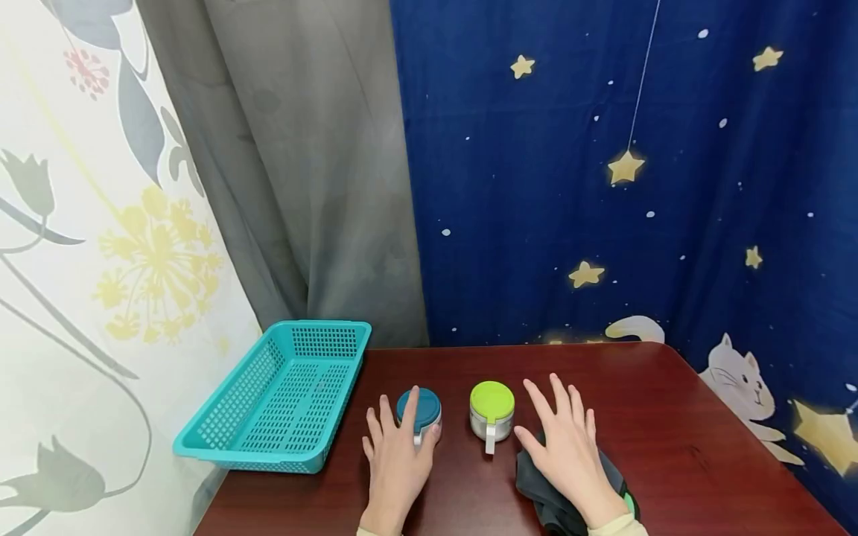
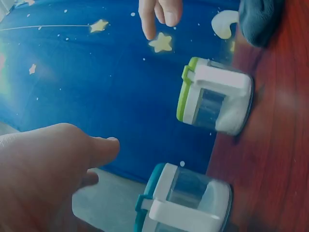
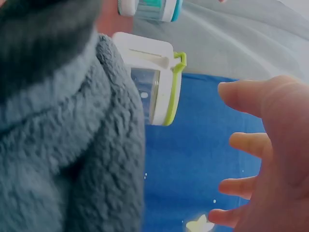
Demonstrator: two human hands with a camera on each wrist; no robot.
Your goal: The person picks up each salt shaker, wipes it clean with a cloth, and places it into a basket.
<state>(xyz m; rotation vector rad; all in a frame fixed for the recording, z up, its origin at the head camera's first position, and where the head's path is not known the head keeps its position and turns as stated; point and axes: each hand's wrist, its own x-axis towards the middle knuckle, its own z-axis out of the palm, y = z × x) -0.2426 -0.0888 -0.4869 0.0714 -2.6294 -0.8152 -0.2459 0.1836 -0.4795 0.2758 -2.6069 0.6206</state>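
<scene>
Head view: left hand point(image 1: 398, 463) is partly covering the round clear jar with blue lid and white handle point(image 1: 427, 412); both wrist views are cropping it. Right hand point(image 1: 570, 450) is masking the dark-grey fuzzy cloth point(image 1: 538, 484), which is blurring top left in right wrist view and hiding the base of the clear lime-lidded jar point(image 3: 162, 92).

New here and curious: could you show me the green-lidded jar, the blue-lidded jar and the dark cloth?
Green-lidded jar point(image 2: 211, 102): left wrist view, on its clear wall.
Blue-lidded jar point(image 2: 184, 212): left wrist view, on its white handle.
Dark cloth point(image 1: 548, 493): head view, on its exposed left part.
</scene>
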